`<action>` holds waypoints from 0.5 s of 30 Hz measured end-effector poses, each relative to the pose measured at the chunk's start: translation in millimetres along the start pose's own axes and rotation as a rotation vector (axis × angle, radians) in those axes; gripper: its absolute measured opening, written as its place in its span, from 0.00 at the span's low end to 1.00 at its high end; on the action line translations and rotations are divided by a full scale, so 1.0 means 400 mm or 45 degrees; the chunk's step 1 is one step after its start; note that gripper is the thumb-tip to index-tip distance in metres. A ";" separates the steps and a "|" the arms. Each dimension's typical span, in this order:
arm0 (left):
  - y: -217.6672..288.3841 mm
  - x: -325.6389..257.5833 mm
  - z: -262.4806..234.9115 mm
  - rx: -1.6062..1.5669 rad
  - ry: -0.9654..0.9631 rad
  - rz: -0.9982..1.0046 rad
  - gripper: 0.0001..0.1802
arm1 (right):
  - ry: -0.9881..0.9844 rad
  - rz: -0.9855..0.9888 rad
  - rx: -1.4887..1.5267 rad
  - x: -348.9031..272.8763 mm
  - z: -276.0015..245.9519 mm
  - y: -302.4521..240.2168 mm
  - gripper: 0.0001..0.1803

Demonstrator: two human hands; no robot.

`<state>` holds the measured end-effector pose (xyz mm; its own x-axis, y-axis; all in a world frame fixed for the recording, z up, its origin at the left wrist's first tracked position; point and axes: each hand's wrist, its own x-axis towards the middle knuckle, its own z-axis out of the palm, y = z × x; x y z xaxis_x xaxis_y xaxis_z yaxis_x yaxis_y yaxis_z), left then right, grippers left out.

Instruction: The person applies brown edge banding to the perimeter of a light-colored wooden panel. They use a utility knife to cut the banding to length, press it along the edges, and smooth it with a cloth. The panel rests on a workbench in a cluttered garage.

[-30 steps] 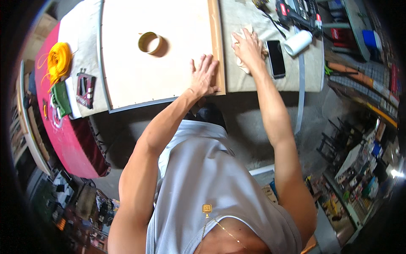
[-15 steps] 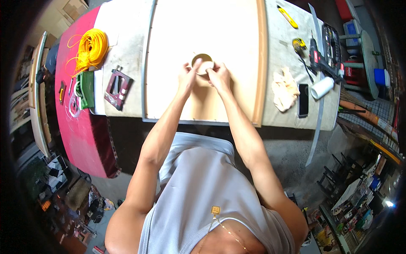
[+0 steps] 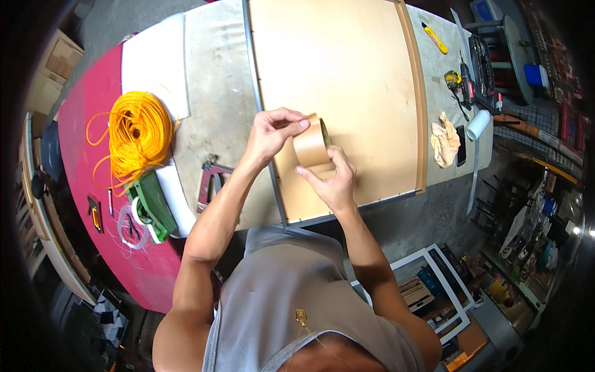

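Held up over the near left part of a wide brown board (image 3: 347, 74), close to its metal-edged left side: a roll of brown tape (image 3: 312, 144), standing on edge. Bare board spreading far and right of the roll, as far as the wooden strip along the right edge. Left of the board, a coil of yellow rope (image 3: 137, 133) and a green tool (image 3: 150, 206), well apart from the roll. Right of it, a crumpled cloth (image 3: 444, 140) and a dark phone (image 3: 461, 146). Left hand (image 3: 273, 130) raised, fingers curled and pinching the roll's far top rim. Right hand (image 3: 331, 180) under and near, fingers closed around the roll's lower side. Both forearms rising from the near edge.
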<state>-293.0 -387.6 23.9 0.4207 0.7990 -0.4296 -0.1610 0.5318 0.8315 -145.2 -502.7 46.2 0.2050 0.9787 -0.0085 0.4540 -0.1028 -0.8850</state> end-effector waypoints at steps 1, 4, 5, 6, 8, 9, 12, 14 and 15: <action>0.021 -0.004 -0.025 0.083 0.015 0.044 0.06 | -0.077 -0.040 0.031 0.014 0.019 -0.013 0.25; 0.077 0.001 -0.088 0.430 0.074 0.373 0.04 | -0.253 -0.137 0.003 0.054 0.067 -0.034 0.26; 0.093 0.005 -0.111 0.542 0.092 0.499 0.04 | -0.268 -0.154 -0.076 0.068 0.085 -0.036 0.25; 0.106 0.014 -0.129 0.687 0.145 0.635 0.05 | -0.287 -0.176 -0.157 0.085 0.101 -0.034 0.23; 0.127 0.037 -0.172 0.937 0.163 0.972 0.06 | -0.462 0.111 -0.521 0.114 0.132 -0.031 0.23; 0.141 0.061 -0.202 1.068 0.167 1.115 0.07 | -0.474 0.254 -0.389 0.131 0.148 -0.029 0.22; 0.150 0.167 -0.263 0.863 0.056 0.710 0.09 | -0.582 0.699 0.095 0.180 0.182 -0.026 0.19; 0.181 0.316 -0.332 0.828 0.155 0.605 0.11 | -0.498 0.389 0.411 0.254 0.221 -0.018 0.18; 0.193 0.397 -0.365 0.855 0.254 0.619 0.12 | -0.456 0.249 0.561 0.296 0.242 -0.014 0.18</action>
<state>-369.0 -178.6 -31.6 0.2663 0.9635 0.0273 0.3073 -0.1117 0.9450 -207.4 -368.8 5.0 -0.0909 0.9558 -0.2795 0.0195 -0.2789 -0.9601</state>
